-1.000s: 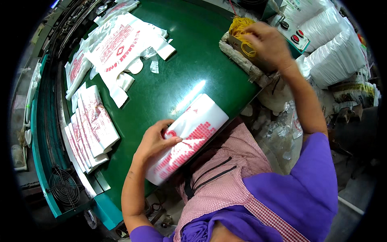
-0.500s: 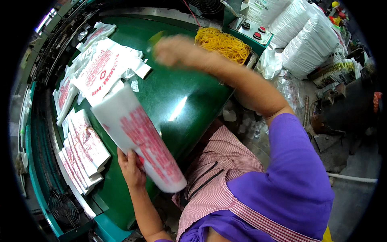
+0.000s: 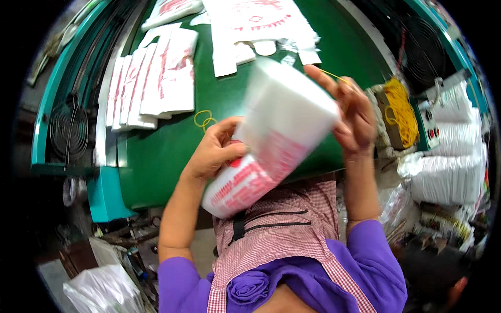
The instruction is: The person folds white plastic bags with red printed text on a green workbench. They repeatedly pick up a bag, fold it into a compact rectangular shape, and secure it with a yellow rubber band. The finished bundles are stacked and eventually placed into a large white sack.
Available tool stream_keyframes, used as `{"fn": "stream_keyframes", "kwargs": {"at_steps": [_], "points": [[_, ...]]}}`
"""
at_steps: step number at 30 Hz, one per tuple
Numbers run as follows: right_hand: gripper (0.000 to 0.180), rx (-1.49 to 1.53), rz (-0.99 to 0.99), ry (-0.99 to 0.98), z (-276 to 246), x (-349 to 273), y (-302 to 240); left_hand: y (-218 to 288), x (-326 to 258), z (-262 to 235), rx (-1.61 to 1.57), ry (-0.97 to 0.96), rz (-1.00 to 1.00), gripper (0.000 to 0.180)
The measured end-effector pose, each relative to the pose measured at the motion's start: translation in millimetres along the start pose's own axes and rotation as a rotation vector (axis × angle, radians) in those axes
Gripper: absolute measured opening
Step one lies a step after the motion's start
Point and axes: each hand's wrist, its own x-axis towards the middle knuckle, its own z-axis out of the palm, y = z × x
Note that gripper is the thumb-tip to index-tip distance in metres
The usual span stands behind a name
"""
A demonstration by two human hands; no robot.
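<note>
My left hand (image 3: 216,148) is closed on a folded bundle of white plastic bags with red print (image 3: 308,122), thumb on top, near the middle of the bundle. The bundle is bent and blurred by motion above my apron. At its right end, my right hand (image 3: 357,117) has a yellow rubber band (image 3: 334,76) stretched between its raised fingers, the palm side beside the bags. Another looped yellow rubber band (image 3: 204,120) shows just beyond my left hand; whether it lies on the table or hangs from the fingers I cannot tell.
Folded printed bag bundles (image 3: 156,78) overlap in a row on the green table (image 3: 219,99). More printed bags (image 3: 255,23) lie at the far side. A box of yellow rubber bands (image 3: 401,112) stands right, beside a button panel (image 3: 430,128) and white sacks (image 3: 443,177).
The view has turned. My right hand has come from over the table to the bundle's end, the rubber band now stretched on its fingers. The bundle, still in my left hand, has swung and bent.
</note>
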Motion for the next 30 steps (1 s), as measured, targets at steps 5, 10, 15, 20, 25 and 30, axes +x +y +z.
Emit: {"fn": "stream_keyframes", "kwargs": {"at_steps": [5,10,15,20,25,30], "points": [[0.009,-1.185,0.177,-0.68,44,-15,15,11,4,-34,0.608,0.251,-0.061,0.045],[0.033,-0.685,0.137,0.281,-8,-3,62,25,8,-55,-0.027,0.394,0.16,0.018],[0.075,-1.02,-0.056,0.112,-7,104,156,26,47,-86,0.404,0.542,0.41,0.026],[0.035,-1.052,0.108,0.073,-60,216,204,47,51,-111,1.44,0.515,0.849,0.038],[0.03,-2.123,-0.087,0.061,-112,222,136,15,64,-181,1.9,0.532,0.457,0.033],[0.017,-2.568,0.268,-0.133,-158,201,59,15,103,-199,1.916,0.648,0.403,0.028]]}}
